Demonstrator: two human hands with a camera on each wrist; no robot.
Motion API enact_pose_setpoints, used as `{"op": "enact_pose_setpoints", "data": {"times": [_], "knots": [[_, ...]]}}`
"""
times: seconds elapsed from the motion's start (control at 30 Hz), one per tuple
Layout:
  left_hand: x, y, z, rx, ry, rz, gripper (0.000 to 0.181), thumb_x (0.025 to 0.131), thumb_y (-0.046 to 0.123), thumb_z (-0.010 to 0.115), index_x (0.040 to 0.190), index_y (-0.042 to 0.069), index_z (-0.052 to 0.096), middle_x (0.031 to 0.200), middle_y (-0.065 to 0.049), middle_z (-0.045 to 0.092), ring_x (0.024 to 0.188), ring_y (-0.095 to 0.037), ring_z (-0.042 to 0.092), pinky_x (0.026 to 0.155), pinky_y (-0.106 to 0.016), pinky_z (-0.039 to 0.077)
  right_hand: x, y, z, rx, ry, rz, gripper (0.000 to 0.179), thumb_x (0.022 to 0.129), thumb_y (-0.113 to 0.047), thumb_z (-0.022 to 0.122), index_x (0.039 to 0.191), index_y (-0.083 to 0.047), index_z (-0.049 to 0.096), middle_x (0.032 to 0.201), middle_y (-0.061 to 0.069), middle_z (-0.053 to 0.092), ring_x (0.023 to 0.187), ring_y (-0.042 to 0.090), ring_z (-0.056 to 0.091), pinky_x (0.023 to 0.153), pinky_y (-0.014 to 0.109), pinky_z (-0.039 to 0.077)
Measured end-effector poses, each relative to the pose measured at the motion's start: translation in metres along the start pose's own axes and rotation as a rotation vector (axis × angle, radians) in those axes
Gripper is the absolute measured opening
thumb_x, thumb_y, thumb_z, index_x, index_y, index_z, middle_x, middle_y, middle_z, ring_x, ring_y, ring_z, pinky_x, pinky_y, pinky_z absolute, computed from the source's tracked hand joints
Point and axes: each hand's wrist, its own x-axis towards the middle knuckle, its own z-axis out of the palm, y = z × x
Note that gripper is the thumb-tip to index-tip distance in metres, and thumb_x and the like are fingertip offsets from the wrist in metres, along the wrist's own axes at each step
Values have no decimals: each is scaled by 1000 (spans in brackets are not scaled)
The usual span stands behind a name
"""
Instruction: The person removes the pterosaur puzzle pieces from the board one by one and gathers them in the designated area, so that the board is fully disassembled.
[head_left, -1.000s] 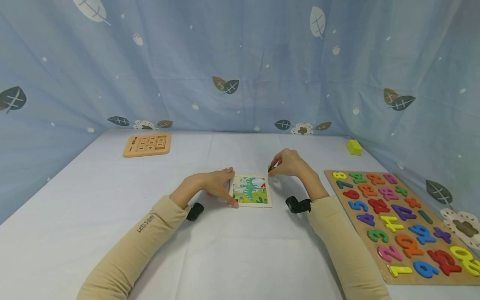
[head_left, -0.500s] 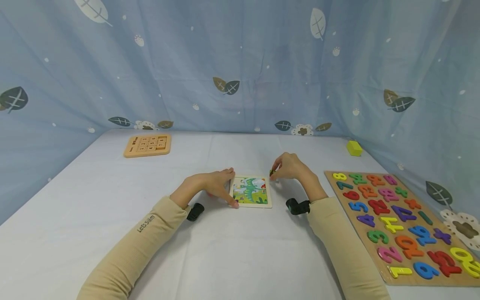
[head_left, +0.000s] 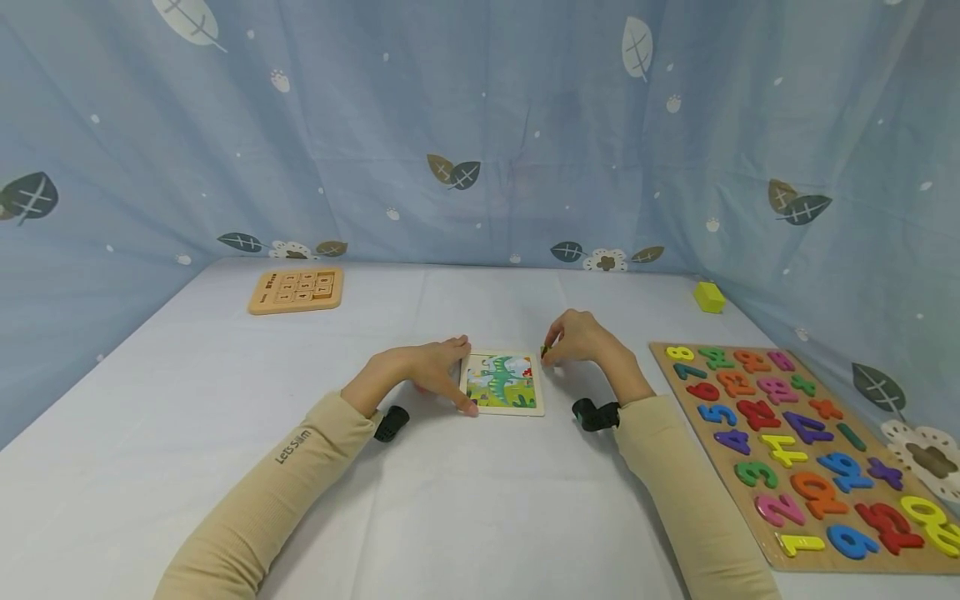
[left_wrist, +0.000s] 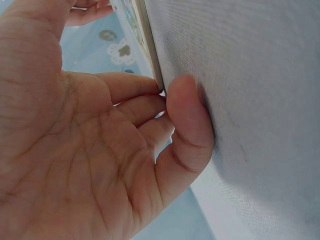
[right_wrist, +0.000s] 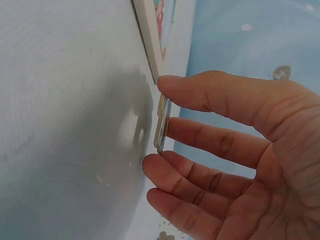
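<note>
A small square dinosaur jigsaw puzzle in a pale wooden frame (head_left: 517,412) lies at mid-table in the head view. My left hand (head_left: 429,368) holds its left side, fingers at the far corner and thumb at the near one. In the left wrist view, the fingertips meet the frame's edge (left_wrist: 150,45). Just off the frame's far right corner, my right hand (head_left: 583,337) pinches a thin puzzle piece (head_left: 545,352), greenish in the head view. The right wrist view shows the piece (right_wrist: 162,124) edge-on between thumb and fingers, close to the frame's corner (right_wrist: 154,55).
A wooden number sliding puzzle (head_left: 295,291) lies at the far left. At the right is a large board of colourful numbers (head_left: 757,442). A yellow-green block (head_left: 708,297) stands at the far right, before the blue leaf-patterned curtain (head_left: 480,125).
My right hand, with the puzzle piece pinched in it, has shifted slightly nearer to me and down along the frame's right side. The left hand and the framed puzzle stay put.
</note>
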Motion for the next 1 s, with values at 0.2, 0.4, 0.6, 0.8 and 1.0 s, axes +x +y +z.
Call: {"op": "enact_pose_setpoints", "data": {"times": [0.2,0.4,0.6,0.8,1.0], "knots": [[0,0,0,0,-4,-6,114,76,53,75,154,3,10,163,-12,2,151,-28,2,121,-46,14,0,1,2,-18,2,-19,25,78,-22,77,97,-5,72,107,17,64,85,24,58,67,31,48],[1,0,0,0,-8,-9,114,76,53,75,154,3,10,163,-11,1,151,-28,2,121,-46,16,0,1,2,-18,3,-17,26,78,-22,77,97,-5,72,108,17,64,85,24,58,68,31,49],[2,-1,0,5,-9,-8,114,76,54,75,154,4,9,163,-12,1,151,-29,2,121,-47,17,-1,0,1,-24,0,-9,29,78,-22,77,100,-5,72,112,18,63,88,25,59,71,33,50],[3,-2,0,10,-7,0,114,76,54,75,154,2,9,163,-12,1,151,-29,2,121,-47,14,-2,-4,0,-17,9,5,42,80,-27,76,115,-4,67,115,19,63,94,27,59,74,36,51],[1,0,0,11,-11,-1,114,76,54,75,154,2,9,163,-12,1,151,-28,2,121,-46,14,-3,-13,1,1,14,-21,58,82,-32,75,129,-4,59,116,21,62,90,26,62,72,35,52]]}}
